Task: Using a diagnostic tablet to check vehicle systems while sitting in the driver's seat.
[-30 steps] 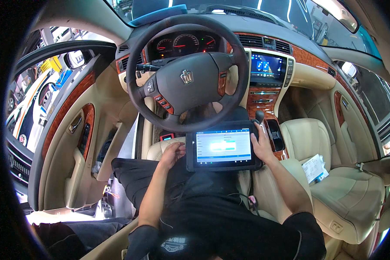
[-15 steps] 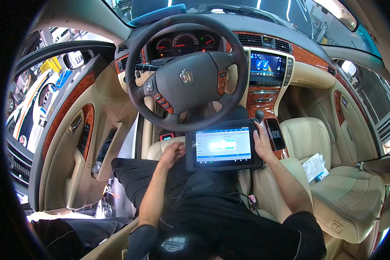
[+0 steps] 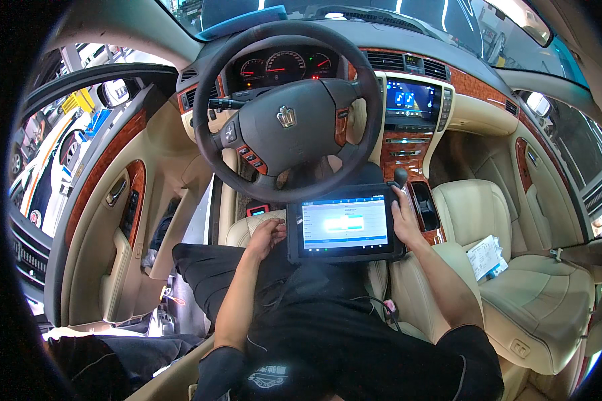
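Observation:
A black-framed diagnostic tablet (image 3: 344,253) lies tilted over my lap, below the steering wheel (image 3: 211,127). Its lit screen shows rows of text and a bright glare in the middle. My right hand (image 3: 408,222) grips the tablet's right edge, its far fingers partly hidden. Beside the left edge, my left hand (image 3: 266,238) rests on my thigh with curled fingers. The fingertips lie close to the tablet frame; whether they touch it or hold anything, I cannot tell.
The gear lever (image 3: 400,176) stands just beyond the tablet's right corner. Papers (image 3: 486,258) lie on the beige passenger seat (image 3: 542,294). The driver's door (image 3: 90,267) hangs open at left. A small red-and-black device (image 3: 257,210) sits at the seat's front edge.

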{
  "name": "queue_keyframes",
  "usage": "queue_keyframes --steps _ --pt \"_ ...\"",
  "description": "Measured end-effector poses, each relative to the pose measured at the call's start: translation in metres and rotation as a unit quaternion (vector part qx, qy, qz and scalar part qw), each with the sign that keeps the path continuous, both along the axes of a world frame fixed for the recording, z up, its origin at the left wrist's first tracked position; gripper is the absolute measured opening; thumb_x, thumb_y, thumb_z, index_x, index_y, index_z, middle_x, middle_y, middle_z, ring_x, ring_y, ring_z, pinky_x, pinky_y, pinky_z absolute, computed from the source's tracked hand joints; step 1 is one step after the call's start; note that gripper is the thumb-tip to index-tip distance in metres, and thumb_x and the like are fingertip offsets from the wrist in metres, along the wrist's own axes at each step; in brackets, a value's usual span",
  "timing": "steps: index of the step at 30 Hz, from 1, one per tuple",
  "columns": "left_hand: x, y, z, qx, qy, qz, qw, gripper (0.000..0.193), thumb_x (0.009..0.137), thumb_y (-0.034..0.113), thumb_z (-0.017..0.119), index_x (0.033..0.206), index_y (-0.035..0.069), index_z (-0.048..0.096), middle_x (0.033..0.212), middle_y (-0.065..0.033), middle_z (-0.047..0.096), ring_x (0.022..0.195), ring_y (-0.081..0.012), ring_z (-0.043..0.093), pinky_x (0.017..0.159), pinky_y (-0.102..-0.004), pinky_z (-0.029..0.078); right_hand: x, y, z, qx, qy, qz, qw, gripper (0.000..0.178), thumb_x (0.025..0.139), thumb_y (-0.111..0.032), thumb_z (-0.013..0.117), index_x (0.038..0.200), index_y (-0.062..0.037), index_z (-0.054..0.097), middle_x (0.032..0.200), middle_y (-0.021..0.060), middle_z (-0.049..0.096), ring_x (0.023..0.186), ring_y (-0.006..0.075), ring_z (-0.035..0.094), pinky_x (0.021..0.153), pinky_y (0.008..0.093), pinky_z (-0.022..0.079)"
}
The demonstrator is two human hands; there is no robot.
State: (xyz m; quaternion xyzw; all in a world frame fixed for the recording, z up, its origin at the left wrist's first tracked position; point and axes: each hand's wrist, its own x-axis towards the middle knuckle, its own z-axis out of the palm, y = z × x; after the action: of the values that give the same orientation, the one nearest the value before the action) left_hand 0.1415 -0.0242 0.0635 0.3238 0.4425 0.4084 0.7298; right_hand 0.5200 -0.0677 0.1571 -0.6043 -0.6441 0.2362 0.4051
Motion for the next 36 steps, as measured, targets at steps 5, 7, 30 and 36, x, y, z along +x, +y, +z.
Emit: queue_keyframes --steps 5,7,30,36 --pt "0.0 0.0 0.0 -0.003 -0.003 -0.002 1.0 0.026 0.094 0.019 0.042 0.11 0.0 0.049 0.085 -0.0045 0.059 0.075 -0.0126 0.057 0.072 -0.026 0.048 0.001 0.001 -0.002 0.025 -0.039 -0.007 0.999 0.041 0.095 -0.017 0.035 0.134 -0.0059 0.032 0.132 0.0203 0.042 0.124 0.0336 0.039 0.103 0.0382 0.03" --pt "0.0 0.0 0.0 0.0 0.0 -0.004 1.0 0.025 0.094 0.018 0.042 0.11 0.0 0.05 0.085 -0.0045 0.059 0.075 -0.0125 0.057 0.072 -0.0261 0.048 0.001 0.001 -0.001 0.023 -0.045 -0.007 0.999 0.041 0.095 -0.018 0.035 0.134 -0.0064 0.032 0.132 0.0206 0.042 0.124 0.0342 0.039 0.103 0.0388 0.03" --pt "-0.002 0.003 -0.009 -0.001 -0.002 -0.005 1.0 0.026 0.094 0.017 0.039 0.109 0.0 0.05 0.087 -0.0061 0.059 0.075 -0.0135 0.058 0.071 -0.0255 0.048 0.001 0.0 -0.002 0.016 -0.029 -0.005 0.999 0.042 0.096 -0.02 0.035 0.136 -0.0075 0.031 0.133 0.0213 0.041 0.125 0.0346 0.038 0.103 0.0386 0.029" --pt "-0.003 0.004 -0.01 -0.001 0.009 -0.007 1.0 0.026 0.094 0.017 0.039 0.109 0.0 0.05 0.086 -0.0055 0.059 0.075 -0.0132 0.058 0.07 -0.0257 0.049 0.001 0.001 -0.004 0.018 -0.027 -0.004 0.999 0.043 0.096 -0.021 0.035 0.136 -0.0061 0.031 0.134 0.0209 0.04 0.126 0.0336 0.037 0.104 0.038 0.028"
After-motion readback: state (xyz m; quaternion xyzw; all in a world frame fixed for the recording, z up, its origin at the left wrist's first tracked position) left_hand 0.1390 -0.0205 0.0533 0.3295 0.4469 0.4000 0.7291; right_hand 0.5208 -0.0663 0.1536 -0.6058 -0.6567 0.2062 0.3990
